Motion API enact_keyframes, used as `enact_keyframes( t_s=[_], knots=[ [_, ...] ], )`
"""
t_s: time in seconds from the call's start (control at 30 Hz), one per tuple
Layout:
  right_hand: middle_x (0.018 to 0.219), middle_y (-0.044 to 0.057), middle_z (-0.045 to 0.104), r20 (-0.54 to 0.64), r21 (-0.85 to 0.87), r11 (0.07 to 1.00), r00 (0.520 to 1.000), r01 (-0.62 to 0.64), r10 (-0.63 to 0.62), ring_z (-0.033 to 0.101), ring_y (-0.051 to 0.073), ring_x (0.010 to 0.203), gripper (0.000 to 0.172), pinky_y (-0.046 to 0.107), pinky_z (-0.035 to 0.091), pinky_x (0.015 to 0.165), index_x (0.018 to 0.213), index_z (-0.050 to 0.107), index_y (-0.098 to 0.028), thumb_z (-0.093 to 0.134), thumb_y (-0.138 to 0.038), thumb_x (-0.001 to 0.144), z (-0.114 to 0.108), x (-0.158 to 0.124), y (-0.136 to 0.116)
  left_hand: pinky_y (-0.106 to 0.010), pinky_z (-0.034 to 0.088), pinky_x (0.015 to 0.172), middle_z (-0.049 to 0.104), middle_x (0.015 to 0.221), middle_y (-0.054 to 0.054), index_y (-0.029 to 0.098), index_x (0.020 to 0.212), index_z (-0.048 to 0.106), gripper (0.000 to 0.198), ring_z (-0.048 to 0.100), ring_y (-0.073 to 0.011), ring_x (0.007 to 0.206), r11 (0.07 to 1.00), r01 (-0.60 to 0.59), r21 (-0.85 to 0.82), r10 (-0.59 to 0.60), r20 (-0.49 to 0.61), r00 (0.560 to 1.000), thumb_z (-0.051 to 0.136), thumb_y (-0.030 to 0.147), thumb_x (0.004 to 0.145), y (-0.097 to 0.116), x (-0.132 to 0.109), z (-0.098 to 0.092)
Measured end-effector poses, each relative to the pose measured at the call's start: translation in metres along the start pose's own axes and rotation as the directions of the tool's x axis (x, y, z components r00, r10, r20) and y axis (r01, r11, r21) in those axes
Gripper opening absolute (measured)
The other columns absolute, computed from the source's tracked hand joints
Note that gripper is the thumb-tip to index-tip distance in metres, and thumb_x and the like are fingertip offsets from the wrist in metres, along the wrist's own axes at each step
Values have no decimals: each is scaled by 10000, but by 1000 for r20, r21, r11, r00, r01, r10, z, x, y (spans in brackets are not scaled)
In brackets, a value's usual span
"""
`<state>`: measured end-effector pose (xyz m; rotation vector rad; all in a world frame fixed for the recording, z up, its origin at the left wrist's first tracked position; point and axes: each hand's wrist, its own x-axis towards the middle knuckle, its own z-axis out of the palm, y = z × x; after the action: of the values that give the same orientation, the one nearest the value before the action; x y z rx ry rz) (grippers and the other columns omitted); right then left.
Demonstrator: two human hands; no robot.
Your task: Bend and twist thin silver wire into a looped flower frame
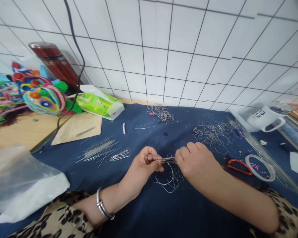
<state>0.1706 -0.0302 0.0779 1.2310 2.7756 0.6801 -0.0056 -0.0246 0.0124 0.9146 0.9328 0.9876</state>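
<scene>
My left hand (149,160) pinches a thin silver wire between thumb and fingertips. My right hand (193,160) is closed around small pliers (170,159), whose jaws meet the wire right at my left fingertips. Loops of bent wire (165,181) hang below the pliers, over the dark blue cloth. To the left lie a bundle of straight wires (99,150) and a smaller bunch of short wires (120,154). Red-handled tool (239,166) rests right of my right forearm.
Tangled wire piles (160,113) (213,132) lie farther back. At right are a round dish (260,167) with pink bits and a white mug (265,117). Left are a plastic bag (27,185), paper envelope (76,127), green packet (98,102) and red flask (57,62).
</scene>
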Motion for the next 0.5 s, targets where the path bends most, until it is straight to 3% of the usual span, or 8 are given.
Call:
enact_keyframes(
  t_s=[0.5],
  knots=[
    [597,32,442,-18,-58,998,1000,16,-17,367,152,577,164,311,127,533,679,495,-149,407,-14,709,0,1,-3,-215,445,618,589,723,30,169,799,447,170,568,-78,596,1000,-26,-7,26,1,1000,607,141,751,2,-2,-1]
  ],
)
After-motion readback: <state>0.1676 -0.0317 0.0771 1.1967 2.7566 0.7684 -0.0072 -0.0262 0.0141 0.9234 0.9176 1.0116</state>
